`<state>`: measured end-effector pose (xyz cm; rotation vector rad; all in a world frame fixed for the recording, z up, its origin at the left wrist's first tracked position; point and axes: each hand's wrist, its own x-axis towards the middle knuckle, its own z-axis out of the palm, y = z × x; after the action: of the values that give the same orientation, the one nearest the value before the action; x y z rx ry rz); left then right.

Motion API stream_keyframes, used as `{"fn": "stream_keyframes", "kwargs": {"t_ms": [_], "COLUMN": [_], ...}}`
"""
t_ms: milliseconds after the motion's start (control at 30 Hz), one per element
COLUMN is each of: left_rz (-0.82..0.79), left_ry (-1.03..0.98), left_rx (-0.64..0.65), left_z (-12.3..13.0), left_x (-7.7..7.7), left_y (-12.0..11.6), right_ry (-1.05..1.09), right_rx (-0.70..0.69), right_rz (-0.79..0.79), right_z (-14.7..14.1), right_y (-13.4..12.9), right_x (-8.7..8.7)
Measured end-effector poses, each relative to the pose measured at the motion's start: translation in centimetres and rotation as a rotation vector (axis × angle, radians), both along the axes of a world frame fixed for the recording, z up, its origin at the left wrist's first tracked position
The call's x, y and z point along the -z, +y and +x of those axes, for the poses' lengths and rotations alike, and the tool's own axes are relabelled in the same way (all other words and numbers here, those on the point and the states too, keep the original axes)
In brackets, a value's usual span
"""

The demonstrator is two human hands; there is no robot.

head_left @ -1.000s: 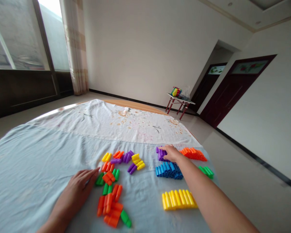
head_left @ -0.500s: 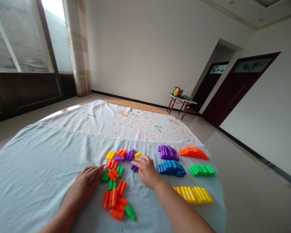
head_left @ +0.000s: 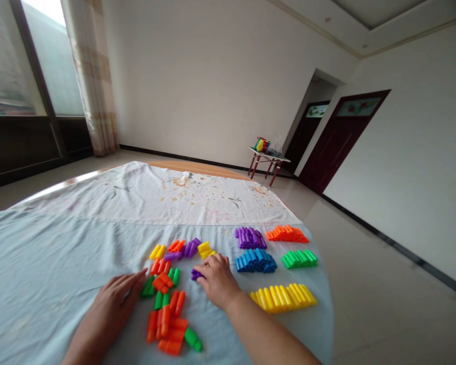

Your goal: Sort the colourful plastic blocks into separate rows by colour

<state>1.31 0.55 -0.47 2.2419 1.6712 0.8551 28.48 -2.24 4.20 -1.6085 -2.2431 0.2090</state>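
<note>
My right hand [head_left: 217, 281] is beside the loose pile, fingers bent and pressed together, thumb side against small purple bullet-shaped plastic blocks [head_left: 196, 274]. Its fingertips are partly hidden, but it seems to pinch them. Just beyond its knuckles lie yellow blocks [head_left: 205, 249]. My left hand [head_left: 116, 299] rests on the cloth left of the pile, fingers stretched out and holding nothing. Near its fingertips are green blocks [head_left: 148, 287] and orange blocks [head_left: 162, 282]. Closer to me lie more orange blocks [head_left: 171, 342] and one green block [head_left: 192, 338].
Sorted stacks stand at right: purple [head_left: 250, 238], orange [head_left: 288, 233], blue [head_left: 256, 261], green [head_left: 300, 258] and yellow [head_left: 284, 297]. They lie on a light blue and white tablecloth [head_left: 79, 253] over a round table. A small side table [head_left: 269, 153] stands by the far wall.
The view has turned right, so everything sits further left. My right hand has drawn back slightly and its fingers have bent, uncovering more yellow blocks. The left hand has stayed by the pile.
</note>
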Motion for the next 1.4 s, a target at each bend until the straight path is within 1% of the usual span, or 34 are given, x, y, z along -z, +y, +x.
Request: {"fn": "stream_keyframes", "kwargs": {"t_ms": [67,167,300,400,533,600,700,833,967,1167,1333,1400], "left_rz": [-0.004,-0.017,-0.033,-0.019,-0.004,0.006,0.008,0.008,-0.004,0.002,0.001,-0.003], "left_ry": [0.002,-0.005,-0.011,-0.014,-0.023,-0.028,-0.022,-0.031,-0.039,-0.025,-0.014,-0.009], "left_rx": [-0.002,0.002,0.004,-0.007,-0.019,-0.018,-0.007,0.005,0.000,-0.008,-0.009,-0.014], "left_z": [-0.1,-0.1,0.2,0.6,0.8,0.9,0.8,0.9,0.9,0.9,0.9,0.9], "left_x": [0.2,0.1,-0.6,-1.2,-1.5,-1.6,-1.7,-1.8,-1.8,-1.8,-1.8,-1.8], "left_y": [0.1,0.0,-0.5,-0.9,-1.1,-1.2,-1.4,-1.4,-1.4,-1.3,-1.2,-1.2], "right_ry": [-0.007,-0.025,-0.030,0.008,0.065,0.062,0.050,0.072,0.122,0.153,0.102,0.073], "right_rx": [0.037,0.056,0.072,0.038,-0.040,-0.041,0.001,0.042,0.032,0.018,-0.023,-0.020], "right_rz": [-0.008,-0.022,-0.046,-0.019,0.038,0.045,0.036,0.016,0.021,-0.023,-0.113,-0.131], "right_z": [0.0,0.0,0.0,-0.4,-2.3,-3.6,-5.1,-5.9,-5.4,-3.5,-2.2,-2.0], "right_y": [-0.3,-0.6,-0.5,0.3,2.1,3.1,4.4,5.3,5.3,4.8,4.2,4.0], "right_x": [0.0,0.0,-0.6,-1.6,-2.3,-2.2,-1.6,-1.0,-1.4,-2.5,-2.0,-1.8]}}
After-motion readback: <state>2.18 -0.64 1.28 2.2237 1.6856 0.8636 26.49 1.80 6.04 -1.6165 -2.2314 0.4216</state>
